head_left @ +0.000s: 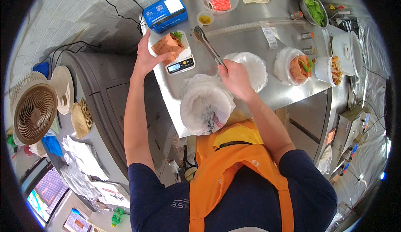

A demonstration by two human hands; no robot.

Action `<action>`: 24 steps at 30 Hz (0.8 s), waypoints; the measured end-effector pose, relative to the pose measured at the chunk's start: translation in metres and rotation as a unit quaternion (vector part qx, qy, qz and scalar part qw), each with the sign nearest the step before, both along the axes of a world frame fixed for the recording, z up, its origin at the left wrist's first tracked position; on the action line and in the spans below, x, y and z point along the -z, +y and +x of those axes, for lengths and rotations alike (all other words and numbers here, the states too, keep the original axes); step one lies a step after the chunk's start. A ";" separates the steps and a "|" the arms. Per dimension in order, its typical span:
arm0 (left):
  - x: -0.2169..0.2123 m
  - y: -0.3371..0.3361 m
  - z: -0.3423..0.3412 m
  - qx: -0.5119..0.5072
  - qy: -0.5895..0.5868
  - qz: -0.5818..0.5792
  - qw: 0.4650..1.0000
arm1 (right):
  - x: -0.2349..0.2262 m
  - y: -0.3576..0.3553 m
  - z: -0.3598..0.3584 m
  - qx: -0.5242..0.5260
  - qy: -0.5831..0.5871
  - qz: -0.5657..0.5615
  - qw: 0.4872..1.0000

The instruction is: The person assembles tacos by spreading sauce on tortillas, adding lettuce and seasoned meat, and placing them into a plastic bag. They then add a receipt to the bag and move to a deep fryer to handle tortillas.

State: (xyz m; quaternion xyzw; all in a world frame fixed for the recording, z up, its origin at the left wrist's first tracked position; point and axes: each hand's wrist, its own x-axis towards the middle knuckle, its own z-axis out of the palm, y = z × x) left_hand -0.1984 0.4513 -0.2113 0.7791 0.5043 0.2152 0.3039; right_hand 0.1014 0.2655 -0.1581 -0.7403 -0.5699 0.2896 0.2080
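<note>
While the left hand [146, 58] rests with fingers curled against the edge of a white tray [163, 52] holding orange meat slices [166, 46] and a bit of green leaf, that tray sits on a small digital kitchen scale [180, 66]. The right hand [236, 78] is closed round the handle of metal tongs [207, 45], whose tips point away toward a small cup of yellow sauce [205, 19]. Just below the right hand stands a bowl lined with a clear plastic bag [206, 104]; another bag-lined bowl [250, 67] lies beside it. Farther right, a third lined bowl [294, 67] contains meat slices and greens, next to a white tub of shredded food [331, 70]. A metal bowl of lettuce [314, 7] sits at the far corner. Everything rests on a stainless steel counter [259, 40], with a blue label printer [165, 12] at its back and a tan fan [34, 113] off to the left.
</note>
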 end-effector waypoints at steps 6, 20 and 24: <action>-0.001 0.002 0.011 0.034 0.056 -0.052 0.997 | 0.001 -0.005 -0.009 -0.008 0.014 0.026 1.000; 0.016 -0.017 0.051 0.014 0.186 -0.053 0.981 | 0.002 -0.009 -0.054 -0.073 -0.042 0.008 0.996; 0.029 -0.039 0.040 0.019 -0.067 0.022 0.997 | -0.031 -0.035 -0.038 -0.083 -0.009 0.037 0.996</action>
